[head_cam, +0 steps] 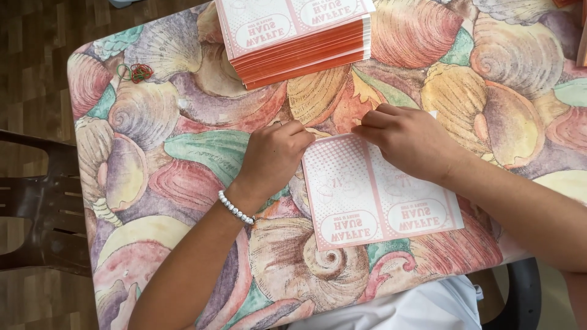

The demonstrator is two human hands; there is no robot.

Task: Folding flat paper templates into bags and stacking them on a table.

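A flat pink-and-white printed cardboard sheet (379, 195) lies on the seashell-patterned tablecloth (183, 153) in front of me. My left hand (275, 153), with a white bead bracelet on its wrist, pinches the sheet's far left corner. My right hand (409, 140) presses with its fingertips on the sheet's far edge, near the middle crease. Both hands touch the same sheet. Beyond them stands a thick stack of the same sheets (299, 33) with orange edges.
A few coloured rubber bands (136, 72) lie near the table's far left corner. A dark wooden chair (43, 201) stands at the left of the table. Another orange-edged item (581, 43) shows at the right border.
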